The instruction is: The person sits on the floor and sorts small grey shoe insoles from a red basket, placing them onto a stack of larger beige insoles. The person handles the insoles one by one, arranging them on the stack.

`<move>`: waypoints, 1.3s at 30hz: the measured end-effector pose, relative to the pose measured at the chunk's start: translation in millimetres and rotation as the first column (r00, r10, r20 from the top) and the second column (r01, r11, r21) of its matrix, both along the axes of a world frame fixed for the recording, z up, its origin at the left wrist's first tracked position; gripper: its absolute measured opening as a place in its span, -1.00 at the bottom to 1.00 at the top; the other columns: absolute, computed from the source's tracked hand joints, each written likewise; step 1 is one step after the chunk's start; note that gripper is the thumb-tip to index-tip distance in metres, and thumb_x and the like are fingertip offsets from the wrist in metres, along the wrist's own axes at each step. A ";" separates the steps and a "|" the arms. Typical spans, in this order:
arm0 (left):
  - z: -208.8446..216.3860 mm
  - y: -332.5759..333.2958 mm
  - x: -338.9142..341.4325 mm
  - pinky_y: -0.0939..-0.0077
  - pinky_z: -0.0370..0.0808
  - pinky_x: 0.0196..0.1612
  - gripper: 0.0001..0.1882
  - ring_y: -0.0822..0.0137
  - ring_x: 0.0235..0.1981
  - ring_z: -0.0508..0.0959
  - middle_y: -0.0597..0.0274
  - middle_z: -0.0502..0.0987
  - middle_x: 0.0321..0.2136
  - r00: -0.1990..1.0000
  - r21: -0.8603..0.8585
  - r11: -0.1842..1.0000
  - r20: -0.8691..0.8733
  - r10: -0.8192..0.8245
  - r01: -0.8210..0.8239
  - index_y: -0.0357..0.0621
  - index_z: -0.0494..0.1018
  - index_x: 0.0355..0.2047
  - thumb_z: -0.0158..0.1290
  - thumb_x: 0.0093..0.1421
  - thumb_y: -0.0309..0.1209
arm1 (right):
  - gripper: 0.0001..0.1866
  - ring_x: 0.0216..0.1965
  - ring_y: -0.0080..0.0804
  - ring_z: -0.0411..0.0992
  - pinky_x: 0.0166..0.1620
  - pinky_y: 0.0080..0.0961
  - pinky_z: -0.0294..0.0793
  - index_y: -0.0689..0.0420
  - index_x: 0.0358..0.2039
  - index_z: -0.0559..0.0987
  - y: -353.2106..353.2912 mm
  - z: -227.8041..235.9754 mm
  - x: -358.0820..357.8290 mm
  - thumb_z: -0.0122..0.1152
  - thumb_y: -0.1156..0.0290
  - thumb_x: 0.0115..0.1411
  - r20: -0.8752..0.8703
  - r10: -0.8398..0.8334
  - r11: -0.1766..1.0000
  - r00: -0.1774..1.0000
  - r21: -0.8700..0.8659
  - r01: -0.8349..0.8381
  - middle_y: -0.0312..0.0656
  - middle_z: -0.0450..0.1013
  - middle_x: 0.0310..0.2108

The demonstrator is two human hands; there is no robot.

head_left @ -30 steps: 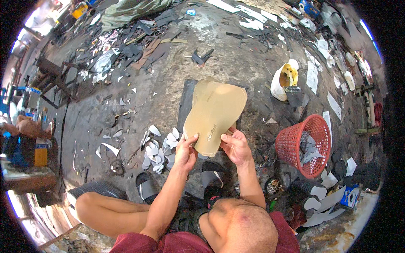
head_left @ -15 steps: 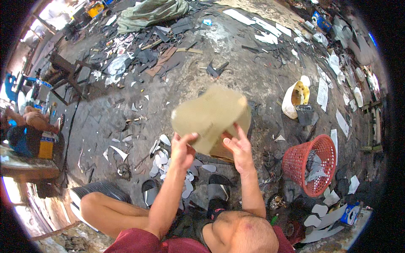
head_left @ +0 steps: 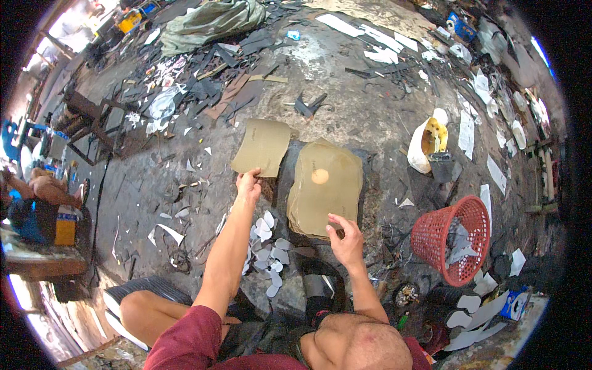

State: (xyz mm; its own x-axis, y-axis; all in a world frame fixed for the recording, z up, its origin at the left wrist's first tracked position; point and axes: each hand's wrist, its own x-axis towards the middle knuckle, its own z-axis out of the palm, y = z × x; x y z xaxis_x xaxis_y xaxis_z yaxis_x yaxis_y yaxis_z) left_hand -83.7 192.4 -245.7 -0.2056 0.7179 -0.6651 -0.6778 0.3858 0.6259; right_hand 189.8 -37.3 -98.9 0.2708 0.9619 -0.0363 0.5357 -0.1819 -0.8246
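My left hand point(head_left: 249, 184) pinches the near edge of a thin olive-tan sheet point(head_left: 262, 147), which is slightly curved and held out to the left. Beside it on the floor lies a stack of similar tan sheets point(head_left: 333, 197) with uneven edges and a round pale spot on the top one. At the stack's near edge is my right hand point(head_left: 346, 240), thumb and forefinger apart, holding nothing that I can see. Grey-white sole-shaped cutouts point(head_left: 266, 254) lie in a loose pile between my forearms, close to my sandalled foot.
To the right, a tilted red plastic basket point(head_left: 453, 242) holds grey scraps. Beyond it a white tub point(head_left: 425, 145) with a yellowed inside lies on its side. Scraps litter the dark floor. At far left are a dark metal frame point(head_left: 98, 132) and another person's legs point(head_left: 49, 185).
The sheet was held in both hands above the stack. It has moved left in my left hand alone, uncovering the stack. My right hand has let go and moved slightly nearer.
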 end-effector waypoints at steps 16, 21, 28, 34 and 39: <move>55.5 -153.9 -12.2 0.12 0.57 -0.02 -0.39 -0.12 -0.11 0.63 -0.26 0.61 -0.13 -0.088 -0.262 0.820 -0.963 -0.253 0.509 -0.38 0.61 -0.03 0.37 -0.01 -0.18 | -0.75 -0.14 -0.27 0.48 -0.07 -0.29 0.56 -0.12 -0.23 0.77 12.1 6.2 21.0 0.50 0.18 0.06 0.438 0.394 0.868 0.808 0.111 -0.484 -0.43 0.54 -0.15; 68.0 -194.7 0.5 0.13 0.57 -0.05 -0.46 -0.07 -0.17 0.63 -0.13 0.62 -0.29 -0.178 -0.477 0.666 -0.866 -0.467 0.573 -0.20 0.69 -0.14 0.44 -0.10 -0.14 | -0.88 -0.28 -0.20 0.54 -0.23 -0.17 0.57 -0.10 -0.31 0.69 37.5 4.2 22.8 0.32 0.19 0.23 0.465 0.544 0.799 0.699 -0.032 -0.600 -0.30 0.58 -0.29; 65.5 -205.0 -9.8 0.11 0.55 0.01 -0.57 -0.03 -0.07 0.60 -0.05 0.61 -0.21 -0.068 -0.357 0.636 -0.899 -0.432 0.684 -0.14 0.71 -0.25 0.48 -0.17 -0.27 | -0.81 -0.27 0.05 0.59 -0.21 -0.08 0.54 0.09 -0.16 0.62 129.1 100.2 78.2 0.14 0.27 0.40 0.203 -0.409 0.789 0.890 0.568 0.233 0.02 0.60 -0.31; 74.4 -214.3 -6.4 0.13 0.56 -0.03 -0.42 0.01 -0.12 0.61 0.05 0.61 -0.15 -0.202 -0.404 0.558 -0.899 -0.388 0.725 -0.10 0.56 -0.07 0.48 -0.14 -0.30 | -0.92 -0.29 -0.02 0.52 -0.22 -0.14 0.50 0.06 -0.22 0.58 87.7 143.7 52.6 0.19 0.37 0.35 0.518 -0.116 0.811 0.847 0.542 -0.221 -0.17 0.52 -0.31; 120.7 -228.6 -1.4 0.29 0.59 -0.15 -0.35 0.20 -0.25 0.63 0.16 0.62 -0.14 0.136 -0.164 0.724 -0.932 -0.337 0.670 -0.09 0.54 0.00 0.53 -0.12 -0.29 | -0.77 -0.23 -0.09 0.58 -0.20 -0.19 0.55 -0.03 -0.30 0.71 26.3 74.4 -9.4 0.28 0.11 0.28 0.540 0.537 0.844 0.648 -0.343 -0.413 -0.17 0.57 -0.24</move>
State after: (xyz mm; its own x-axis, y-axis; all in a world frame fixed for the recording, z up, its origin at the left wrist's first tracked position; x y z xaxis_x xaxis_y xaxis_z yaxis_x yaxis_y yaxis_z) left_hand -85.1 -36.2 -125.0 -0.0324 0.9893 -0.1423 0.6231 0.1313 0.7711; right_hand 180.5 -11.0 -24.5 -0.1982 0.9571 -0.2115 0.9499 0.1343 -0.2822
